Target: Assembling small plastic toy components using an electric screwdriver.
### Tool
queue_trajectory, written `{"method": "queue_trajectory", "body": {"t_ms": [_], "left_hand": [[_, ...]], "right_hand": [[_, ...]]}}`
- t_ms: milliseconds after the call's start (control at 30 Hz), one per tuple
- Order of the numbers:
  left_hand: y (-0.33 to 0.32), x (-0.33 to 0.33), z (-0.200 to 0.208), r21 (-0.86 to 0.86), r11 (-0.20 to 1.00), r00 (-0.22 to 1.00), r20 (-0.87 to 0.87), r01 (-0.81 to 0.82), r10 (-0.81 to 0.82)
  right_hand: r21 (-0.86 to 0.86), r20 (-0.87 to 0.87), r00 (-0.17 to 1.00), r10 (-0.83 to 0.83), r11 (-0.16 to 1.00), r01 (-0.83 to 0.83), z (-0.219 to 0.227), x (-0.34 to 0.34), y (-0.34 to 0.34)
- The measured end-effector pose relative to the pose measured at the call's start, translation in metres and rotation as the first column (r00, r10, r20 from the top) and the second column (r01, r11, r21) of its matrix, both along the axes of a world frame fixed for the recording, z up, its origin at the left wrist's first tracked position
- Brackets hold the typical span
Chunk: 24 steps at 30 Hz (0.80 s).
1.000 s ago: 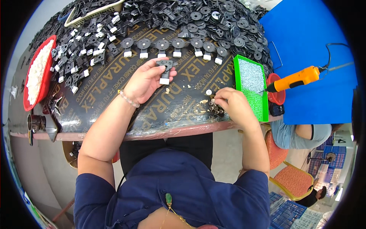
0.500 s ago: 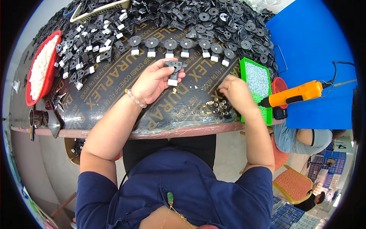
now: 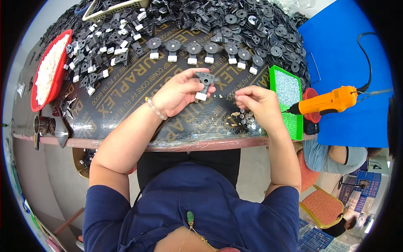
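Note:
Above the middle of the table, my left hand point(image 3: 177, 95) grips a black plastic bracket point(image 3: 206, 78) with a white block at its lower end, thumb across it and the round hole facing up. To its right, apart from the bracket, my right hand point(image 3: 263, 106) is closed in a pinch. Whatever its fingertips hold is too small to make out. Small shiny metal pieces point(image 3: 249, 122) lie in a cluster just below that hand. Beyond both hands, several black discs joined to white-ended brackets point(image 3: 193, 48) stand in a curved row.
On the right are a green tray point(image 3: 299, 133) of small silvery parts, an orange electric screwdriver point(image 3: 329, 101) and a red bowl point(image 3: 310, 93). Black discs point(image 3: 277, 51) and brackets point(image 3: 103, 49) heap at the back. A red basket point(image 3: 57, 86) of white pieces stands left. Another person point(image 3: 331, 155) sits beyond.
My right hand has moved slightly left from the metal pieces toward the bracket, its fingers pinched. The bracket in my left hand has tilted a little. The whole view has shifted slightly.

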<state>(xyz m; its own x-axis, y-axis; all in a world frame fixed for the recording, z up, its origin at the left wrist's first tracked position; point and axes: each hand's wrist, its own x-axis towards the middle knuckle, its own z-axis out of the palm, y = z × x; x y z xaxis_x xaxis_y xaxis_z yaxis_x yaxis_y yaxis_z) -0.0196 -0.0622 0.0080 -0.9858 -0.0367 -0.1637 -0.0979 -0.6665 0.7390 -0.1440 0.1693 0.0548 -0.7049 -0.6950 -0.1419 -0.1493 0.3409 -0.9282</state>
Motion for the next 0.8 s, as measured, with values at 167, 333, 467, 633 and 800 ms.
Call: {"method": "queue_trajectory", "body": {"t_ms": [167, 333, 467, 633, 800], "left_hand": [[-0.001, 0.001, 0.001, 0.015, 1.0, 1.0, 0.019, 0.007, -0.007], [-0.006, 0.004, -0.003, 0.026, 1.0, 1.0, -0.001, 0.003, -0.003], [-0.004, 0.004, -0.002, 0.031, 1.0, 1.0, -0.014, -0.002, 0.002], [-0.003, 0.004, 0.0, 0.051, 0.999, 1.0, -0.03, 0.01, -0.009], [-0.005, 0.004, -0.003, 0.095, 0.995, 0.999, -0.044, 0.024, -0.02]], "right_hand": [[-0.159, 0.0, 0.999, 0.04, 0.986, -0.04, 0.004, 0.012, -0.025], [-0.288, -0.597, 0.801, 0.051, 0.918, -0.273, 0.008, 0.026, -0.042], [-0.234, -0.864, 0.502, 0.031, 0.859, -0.456, 0.008, 0.014, -0.053], [-0.156, -0.879, 0.474, 0.048, 0.911, -0.381, 0.01, 0.012, -0.067], [-0.082, -0.916, 0.394, 0.079, 0.923, -0.377, 0.003, 0.005, -0.078]]}}
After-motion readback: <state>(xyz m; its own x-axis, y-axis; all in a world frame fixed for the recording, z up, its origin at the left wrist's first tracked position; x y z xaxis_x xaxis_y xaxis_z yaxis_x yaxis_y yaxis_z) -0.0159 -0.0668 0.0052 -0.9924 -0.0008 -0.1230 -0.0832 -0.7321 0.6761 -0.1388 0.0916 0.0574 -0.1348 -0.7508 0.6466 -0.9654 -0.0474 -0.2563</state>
